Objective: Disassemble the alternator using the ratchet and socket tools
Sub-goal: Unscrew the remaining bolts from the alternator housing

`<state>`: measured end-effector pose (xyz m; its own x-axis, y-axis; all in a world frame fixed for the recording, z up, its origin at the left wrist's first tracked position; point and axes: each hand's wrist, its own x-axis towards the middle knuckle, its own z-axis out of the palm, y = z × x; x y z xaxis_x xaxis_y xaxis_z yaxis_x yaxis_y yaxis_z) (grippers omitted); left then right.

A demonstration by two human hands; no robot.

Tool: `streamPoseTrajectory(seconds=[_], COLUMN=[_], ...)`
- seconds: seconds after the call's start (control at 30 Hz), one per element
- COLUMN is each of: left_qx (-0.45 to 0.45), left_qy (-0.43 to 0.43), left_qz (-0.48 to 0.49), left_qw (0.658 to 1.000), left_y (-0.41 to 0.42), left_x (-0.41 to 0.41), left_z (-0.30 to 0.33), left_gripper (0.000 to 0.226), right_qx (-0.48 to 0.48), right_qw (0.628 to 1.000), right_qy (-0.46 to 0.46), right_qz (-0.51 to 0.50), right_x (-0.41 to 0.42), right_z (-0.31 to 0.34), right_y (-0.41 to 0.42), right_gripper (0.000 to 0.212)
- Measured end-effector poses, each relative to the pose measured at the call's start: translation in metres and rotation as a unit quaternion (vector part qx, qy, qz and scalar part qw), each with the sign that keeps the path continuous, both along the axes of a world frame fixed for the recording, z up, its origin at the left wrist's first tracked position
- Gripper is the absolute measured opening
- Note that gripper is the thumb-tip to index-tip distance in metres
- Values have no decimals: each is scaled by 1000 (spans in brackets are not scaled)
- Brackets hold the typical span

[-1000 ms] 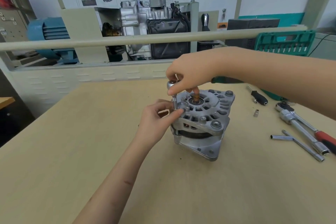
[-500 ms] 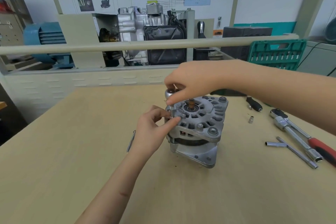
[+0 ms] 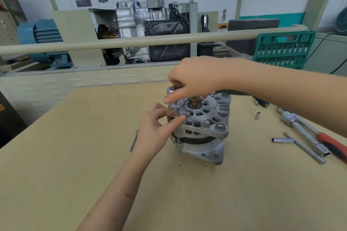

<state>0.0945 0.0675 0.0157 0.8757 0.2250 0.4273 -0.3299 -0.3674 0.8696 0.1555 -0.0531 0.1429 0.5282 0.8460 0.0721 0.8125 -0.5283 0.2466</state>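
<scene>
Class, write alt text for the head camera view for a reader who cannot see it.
Two bare hands work a ratchet and socket on an alternator standing on a wooden table: the right hand grips the ratchet head, the left hand pinches the socket's base.

A wooden table [image 3: 75,155] bears the alternator [image 3: 204,127] (upright), ratchets [image 3: 300,129], loose socket [image 3: 257,115].

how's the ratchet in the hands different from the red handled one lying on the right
The ratchet in the right hand stands over the alternator, its socket upright on a bolt; the red-handled ratchet lies flat on the table, untouched. The held one's handle is mostly hidden by the hand; the red handle shows. The left hand pinches near the held one's socket tip. Both are chrome.
</scene>
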Motion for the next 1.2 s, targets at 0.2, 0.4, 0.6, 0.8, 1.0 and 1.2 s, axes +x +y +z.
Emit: streamPoseTrajectory(seconds=[0.2,0.4,0.6,0.8,1.0,1.2], left_qx=[-22,-2,21,8,22,8], left_qy=[14,9,-10,17,16,-1], left_qz=[-65,-38,21,-57,-43,-16], left_qw=[998,999,1000,998,999,1000], left_y=[5,4,1,11,11,6], left_x=[-3,-2,1,-2,-3,-2], left_z=[4,5,2,7,4,-1], left_gripper=[4,14,22,14,13,19], right_qx=[11,13,8,7,-37,-67], right_qw=[994,996,999,997,991,995], right_qy=[101,74,-39,74,120,72], right_qz=[41,49,-4,30,44,15], right_x=[-3,-7,-9,-5,-3,-6], right_z=[10,12,-1,6,11,15], right_y=[-6,-8,0,-7,-5,2], right_gripper=[32,35,53,33,25,38])
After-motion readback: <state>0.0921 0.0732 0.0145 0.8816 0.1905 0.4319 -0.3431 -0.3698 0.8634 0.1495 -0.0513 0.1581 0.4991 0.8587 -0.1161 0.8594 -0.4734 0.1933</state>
